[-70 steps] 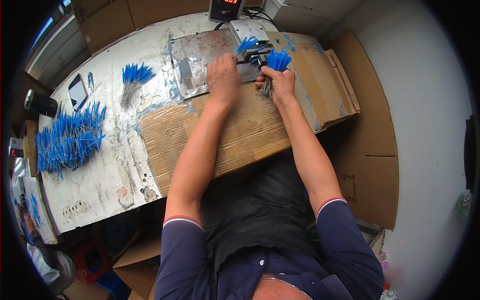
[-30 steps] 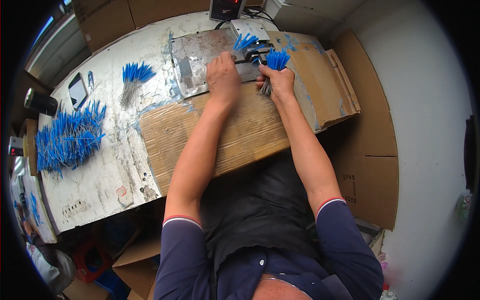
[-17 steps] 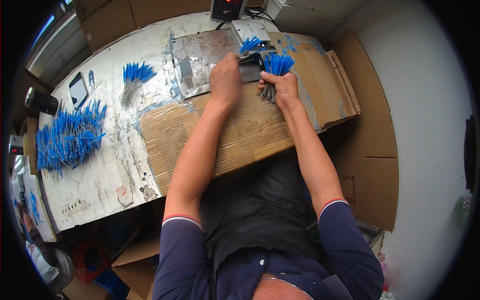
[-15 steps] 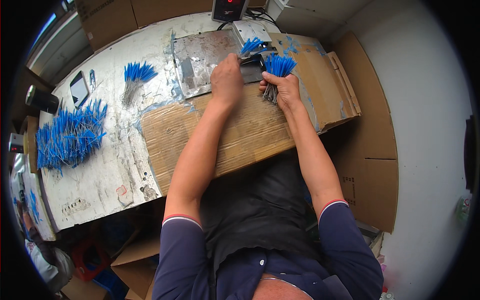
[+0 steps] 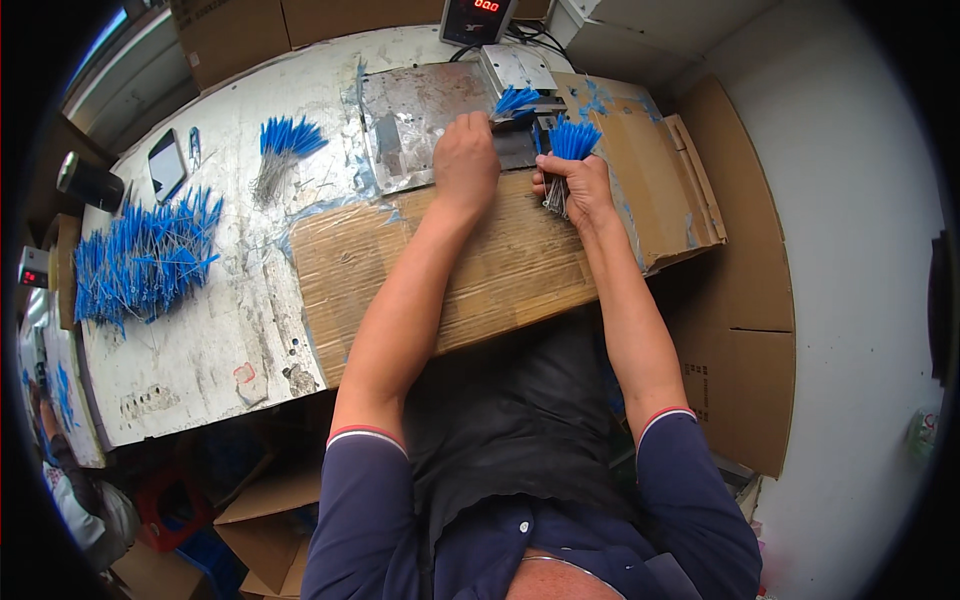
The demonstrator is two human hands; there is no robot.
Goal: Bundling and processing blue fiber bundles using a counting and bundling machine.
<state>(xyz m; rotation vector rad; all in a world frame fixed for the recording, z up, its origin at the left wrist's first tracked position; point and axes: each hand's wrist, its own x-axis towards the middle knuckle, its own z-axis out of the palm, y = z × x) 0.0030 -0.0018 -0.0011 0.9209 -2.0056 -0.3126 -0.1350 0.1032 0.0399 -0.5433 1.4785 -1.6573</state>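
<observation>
Centrally, a bundle (image 5: pixel 572 140) of blue-tipped wires is being gripped in the closed fingers of the right hand (image 5: pixel 578 188), blue ends up, bare ends hanging below the fist over the cardboard (image 5: pixel 500 260). A smaller tuft (image 5: pixel 516 99) is being pressed by the left hand (image 5: pixel 466 160) against the small dark device (image 5: pixel 525 140) at the edge of the metal plate (image 5: pixel 415 120); its fingers are curled shut, though whether they are pinching the tuft or merely holding it down cannot be told. Both hands are being kept close together, nearly touching.

For clean work at this step, it is judged that the bundle is best being held upright and tight so that no wires are slipping out, while only a few pieces are being fed at a time and their tips are being kept level at the device.

Farther left on the bench (image 5: pixel 200 330), a loose heap (image 5: pixel 145 262) and a smaller fan (image 5: pixel 285 140) of the same blue wires are lying well apart from the hands. A box with a red display (image 5: pixel 478 15) is standing behind the plate.
</observation>
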